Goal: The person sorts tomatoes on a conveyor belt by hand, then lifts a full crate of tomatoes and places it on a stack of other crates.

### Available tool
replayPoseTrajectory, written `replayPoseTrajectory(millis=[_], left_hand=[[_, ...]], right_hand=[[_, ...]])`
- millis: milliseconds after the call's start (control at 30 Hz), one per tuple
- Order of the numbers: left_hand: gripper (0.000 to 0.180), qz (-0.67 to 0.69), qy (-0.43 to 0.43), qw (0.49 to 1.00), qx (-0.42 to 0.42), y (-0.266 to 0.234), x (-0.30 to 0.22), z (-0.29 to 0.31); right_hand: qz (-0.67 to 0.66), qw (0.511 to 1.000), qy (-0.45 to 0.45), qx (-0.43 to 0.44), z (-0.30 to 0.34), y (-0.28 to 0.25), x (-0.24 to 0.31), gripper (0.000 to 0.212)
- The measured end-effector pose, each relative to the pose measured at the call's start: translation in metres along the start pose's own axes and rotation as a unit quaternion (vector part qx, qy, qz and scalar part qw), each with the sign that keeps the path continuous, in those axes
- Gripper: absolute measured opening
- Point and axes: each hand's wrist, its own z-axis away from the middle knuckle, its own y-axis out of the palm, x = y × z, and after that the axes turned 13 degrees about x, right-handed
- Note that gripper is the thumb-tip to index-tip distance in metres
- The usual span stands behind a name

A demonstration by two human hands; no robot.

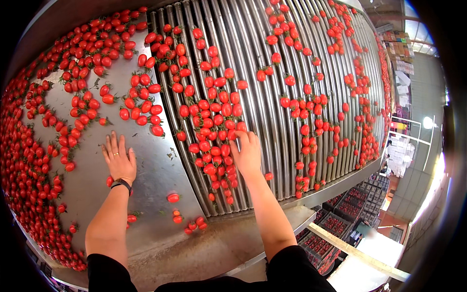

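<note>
Touching tomatoes (226,110) on rollers (250,58), right hand (248,153)

The bench (151,181) is smooth sheet metal with a dull sheen, turning matt and stained brown along its near edge. The rollers (253,63) beyond its right edge are polished metal, streaked with bright reflections. Cherry tomatoes (157,130) show smooth, glossy skins. The sleeves (109,273) are matt cloth.

The person wears a black top (219,285) with 2 short sleeves (109,272), plain and loose at the hems. Both forearms are bare. The left hand (120,163) has 1 thin gold-coloured ring (116,154); 1 slim dark band (121,183) circles that wrist.
</note>
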Motion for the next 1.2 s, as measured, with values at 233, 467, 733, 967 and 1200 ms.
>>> replayPoseTrajectory(millis=[233, 467, 733, 967, 1200], left_hand=[[0.044, -0.003, 0.004, 1.000, 0.002, 0.000, -0.004, -0.003], [0.045, 0.002, -0.004, 1.000, 0.009, 0.001, 0.001, -0.001], [0.045, -0.002, 0.007, 1.000, -0.003, 0.004, -0.002, -0.001], [0.045, -0.019, 0.010, 1.000, -0.011, 0.008, 0.005, -0.003], [0.046, -0.009, 0.017, 1.000, -0.020, 0.012, 0.004, -0.004]], right_hand=[[0.195, 0.975, 0.066, 0.088, -0.016, 0.006, -0.003, 0.040], [-0.740, 0.616, 0.244, 0.116, 0.007, -0.006, -0.006, 0.029], [-0.079, 0.984, -0.074, 0.140, -0.029, 0.002, 0.019, 0.036], [-0.148, 0.986, 0.076, 0.027, -0.016, -0.023, -0.020, 0.039], [0.228, 0.923, -0.101, 0.295, 0.109, 0.008, -0.014, 0.059]])
